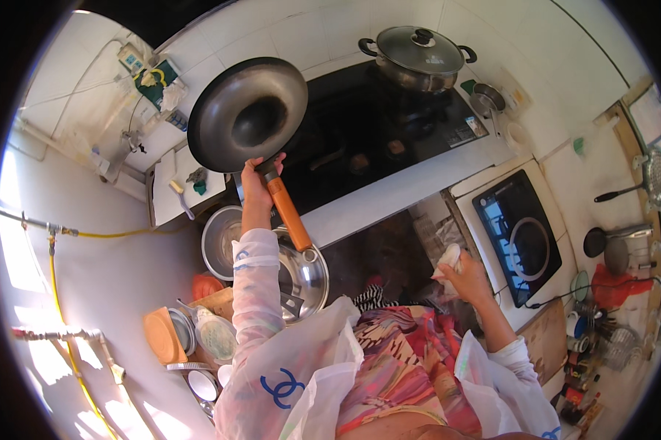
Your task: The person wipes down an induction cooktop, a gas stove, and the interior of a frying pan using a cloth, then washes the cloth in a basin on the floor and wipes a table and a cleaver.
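My left hand (258,181) grips a wok (215,118) at the neck, where its orange handle (289,212) meets the pan. The wok is raised beside the left end of the black glass cooktop (352,148), its inside showing a dark patch. In my right hand (465,278) is a bunched pale cloth (448,261), held near the counter's front edge. A lidded steel pot (421,58) stands at the cooktop's far right end. Several dark brown bits or stains lie on the glass. Below the wok handle rests a shiny steel pan (305,269).
An induction hob (520,236) lies on the right counter. A small saucepan (487,99) stands past the cooktop's right end. A brush (181,197) lies on the left ledge. Bowls (203,385) and a metal basin (220,236) are low at left. A skimmer (655,176) hangs at right.
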Demonstrator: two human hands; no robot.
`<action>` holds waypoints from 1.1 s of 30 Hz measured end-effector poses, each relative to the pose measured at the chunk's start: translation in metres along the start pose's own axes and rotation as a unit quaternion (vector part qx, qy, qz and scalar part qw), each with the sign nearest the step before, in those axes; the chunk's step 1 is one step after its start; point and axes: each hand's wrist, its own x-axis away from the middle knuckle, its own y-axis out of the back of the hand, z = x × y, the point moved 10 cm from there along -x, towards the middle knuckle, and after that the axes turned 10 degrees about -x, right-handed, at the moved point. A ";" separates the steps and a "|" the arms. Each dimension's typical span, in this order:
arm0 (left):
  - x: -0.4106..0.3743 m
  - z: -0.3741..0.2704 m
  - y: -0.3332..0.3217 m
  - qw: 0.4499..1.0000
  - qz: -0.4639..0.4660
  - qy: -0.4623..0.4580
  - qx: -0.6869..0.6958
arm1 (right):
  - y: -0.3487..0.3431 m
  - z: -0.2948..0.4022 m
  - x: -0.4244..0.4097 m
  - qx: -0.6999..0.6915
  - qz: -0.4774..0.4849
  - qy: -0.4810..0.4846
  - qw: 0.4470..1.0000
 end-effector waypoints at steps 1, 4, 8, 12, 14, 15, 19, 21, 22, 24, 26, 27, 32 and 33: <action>-0.009 0.007 0.000 0.999 0.002 0.024 0.021 | 0.004 -0.013 0.002 -0.018 -0.017 -0.014 1.000; -0.032 0.015 0.009 0.997 0.071 0.035 0.020 | -0.001 -0.055 0.009 -0.070 -0.014 -0.052 0.996; -0.034 0.036 0.035 0.994 -0.045 0.089 0.041 | 0.010 -0.048 0.015 -0.033 -0.021 -0.059 0.998; -0.049 0.029 0.032 0.997 -0.026 0.071 0.023 | 0.026 -0.050 0.028 -0.069 -0.035 -0.060 0.995; -0.054 0.029 0.032 0.996 -0.019 0.089 0.018 | 0.025 -0.065 0.034 -0.109 -0.053 -0.028 0.992; -0.058 0.027 0.036 0.995 -0.010 0.101 0.015 | 0.026 -0.071 0.038 -0.092 -0.052 -0.041 0.994; -0.052 0.026 0.030 0.990 -0.005 0.140 -0.005 | 0.046 -0.112 0.060 -0.041 -0.105 -0.068 0.991; -0.045 0.018 0.027 0.992 -0.012 0.123 -0.040 | 0.068 -0.135 0.074 -0.047 -0.163 -0.099 0.981; -0.040 0.015 0.023 0.992 -0.015 0.114 -0.057 | 0.082 -0.147 0.080 -0.040 -0.201 -0.114 0.972; -0.018 0.015 0.007 0.989 0.005 0.119 -0.084 | 0.115 -0.173 0.097 -0.024 -0.277 -0.147 0.949; 0.020 0.015 -0.018 0.985 0.006 0.105 -0.139 | 0.152 -0.193 0.112 -0.025 -0.336 -0.193 0.922; 0.026 0.011 -0.012 0.988 -0.016 0.089 -0.125 | 0.172 -0.199 0.116 -0.034 -0.371 -0.202 0.906; 0.085 -0.002 0.074 0.946 -0.161 -0.056 -0.276 | 0.247 -0.240 0.126 0.046 -0.480 -0.203 0.852; 0.094 -0.008 0.111 0.906 -0.224 -0.114 -0.341 | 0.259 -0.245 0.124 0.045 -0.504 -0.196 0.840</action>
